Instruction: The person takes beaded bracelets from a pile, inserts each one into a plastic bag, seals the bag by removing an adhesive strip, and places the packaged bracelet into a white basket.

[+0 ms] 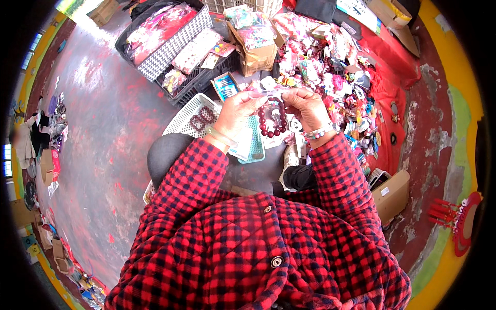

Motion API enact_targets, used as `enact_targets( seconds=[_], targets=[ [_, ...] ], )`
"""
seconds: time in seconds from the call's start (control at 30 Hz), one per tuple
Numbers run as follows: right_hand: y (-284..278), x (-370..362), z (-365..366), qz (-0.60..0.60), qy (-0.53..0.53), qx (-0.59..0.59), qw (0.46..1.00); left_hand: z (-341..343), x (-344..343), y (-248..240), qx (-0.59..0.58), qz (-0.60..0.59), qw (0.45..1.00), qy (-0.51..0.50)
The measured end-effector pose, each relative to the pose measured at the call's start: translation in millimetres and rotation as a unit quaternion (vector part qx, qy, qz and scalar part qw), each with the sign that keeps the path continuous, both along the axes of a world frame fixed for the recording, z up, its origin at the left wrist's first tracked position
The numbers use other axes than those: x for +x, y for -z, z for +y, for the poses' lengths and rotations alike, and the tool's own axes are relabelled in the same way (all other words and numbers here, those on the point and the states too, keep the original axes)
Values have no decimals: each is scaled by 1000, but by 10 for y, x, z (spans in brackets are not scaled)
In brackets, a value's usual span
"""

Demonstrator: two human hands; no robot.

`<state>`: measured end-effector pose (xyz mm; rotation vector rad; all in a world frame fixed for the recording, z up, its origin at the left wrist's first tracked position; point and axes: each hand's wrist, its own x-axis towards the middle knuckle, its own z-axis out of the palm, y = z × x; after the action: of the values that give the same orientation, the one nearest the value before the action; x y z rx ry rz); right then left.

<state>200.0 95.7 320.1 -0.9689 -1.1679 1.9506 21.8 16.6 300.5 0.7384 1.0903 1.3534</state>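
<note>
Between my two raised hands hangs a dark red bead bracelet [270,133], apparently inside a clear plastic bag [274,93]. The fingers of my left hand [235,114] pinch the bag's upper left edge. On the other side, my right hand [311,111] grips the upper right edge with thumb and fingers closed. Whether a fingertip also holds the bracelet itself cannot be made out. Just left of my left hand, several similar dark red bracelets [202,119] lie in a white perforated basket [179,120]. Below the hanging bracelet stands a teal basket [254,153] with pale packets.
A large heap of small packaged goods [330,67] spreads over red cloth [395,67] at the right. Beyond my hands stand a filled cardboard box [257,58], a black crate [199,77] and a small blue box [225,87]. A dark rounded seat [168,155] is beside my left arm.
</note>
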Motion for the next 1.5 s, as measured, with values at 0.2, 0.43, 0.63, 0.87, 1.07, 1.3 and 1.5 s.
enact_targets(
  seconds=[0.2,0.43,0.63,0.87,1.07,1.3,1.5],
  targets=[
    [-95,-72,-88,-11,-30,23,999,-20,-10,31,10,17,1000,-19],
    [-6,-68,-93,-23,-24,68,997,-13,5,42,48,21,999,-1],
    [-68,-104,-145,-76,-66,130,986,-47,20,23,55,24,998,-1],
    [31,-179,-227,-27,-56,89,994,-71,74,36,64,46,997,-15],
    [-29,-193,-275,-47,-13,109,993,-55,94,12,43,28,999,-11],
    [25,-141,-170,-84,-2,113,990,-26,18,-36,35,39,998,-22],
    [3,-167,-221,-66,-47,86,993,-50,73,28,50,80,995,-18]
  ],
)
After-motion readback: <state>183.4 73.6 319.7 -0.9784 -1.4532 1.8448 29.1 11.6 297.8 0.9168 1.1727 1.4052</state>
